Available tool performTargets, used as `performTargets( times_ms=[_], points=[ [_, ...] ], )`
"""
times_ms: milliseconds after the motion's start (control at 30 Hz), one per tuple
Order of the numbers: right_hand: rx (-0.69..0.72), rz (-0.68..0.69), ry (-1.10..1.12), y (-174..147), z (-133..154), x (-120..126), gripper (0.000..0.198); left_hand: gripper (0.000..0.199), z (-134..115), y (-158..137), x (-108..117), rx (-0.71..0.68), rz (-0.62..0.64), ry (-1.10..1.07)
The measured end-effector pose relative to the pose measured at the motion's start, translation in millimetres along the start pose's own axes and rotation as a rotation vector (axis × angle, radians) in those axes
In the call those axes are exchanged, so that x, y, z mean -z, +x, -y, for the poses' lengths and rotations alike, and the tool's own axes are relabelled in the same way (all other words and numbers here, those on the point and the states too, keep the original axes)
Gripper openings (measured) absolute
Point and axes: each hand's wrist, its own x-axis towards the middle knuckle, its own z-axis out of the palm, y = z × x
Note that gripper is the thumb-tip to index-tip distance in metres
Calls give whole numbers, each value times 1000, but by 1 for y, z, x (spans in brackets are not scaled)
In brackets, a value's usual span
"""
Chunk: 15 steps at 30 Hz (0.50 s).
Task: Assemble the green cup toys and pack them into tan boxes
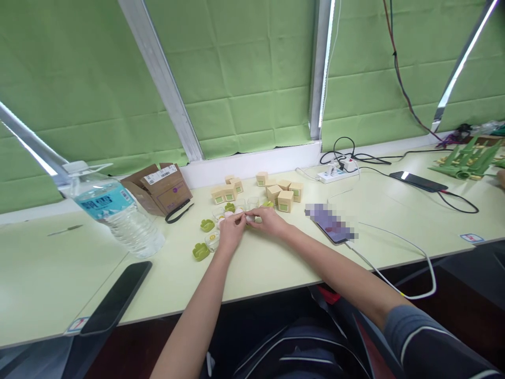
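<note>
My left hand and my right hand meet over the table, fingertips pinched together on a small whitish piece. Fingers cover most of that piece, so its kind is unclear. Just left of my left hand lie a clear cup with a yellow mark and two green flower-shaped pieces, one green piece nearer the edge and the other green piece behind it. Beyond my fingers are more clear cups, some small white pieces and another green piece.
Small cardboard boxes stand in two groups behind my hands. To the left are an open brown carton, a large water bottle and a black phone. A charging phone, its white cable and a power strip lie right.
</note>
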Motion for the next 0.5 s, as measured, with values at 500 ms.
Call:
performTargets(
  times_ms=[500],
  points=[
    [6,-52,11,0,-2,1,26,30,0,1,3,98,1,-193]
  ],
)
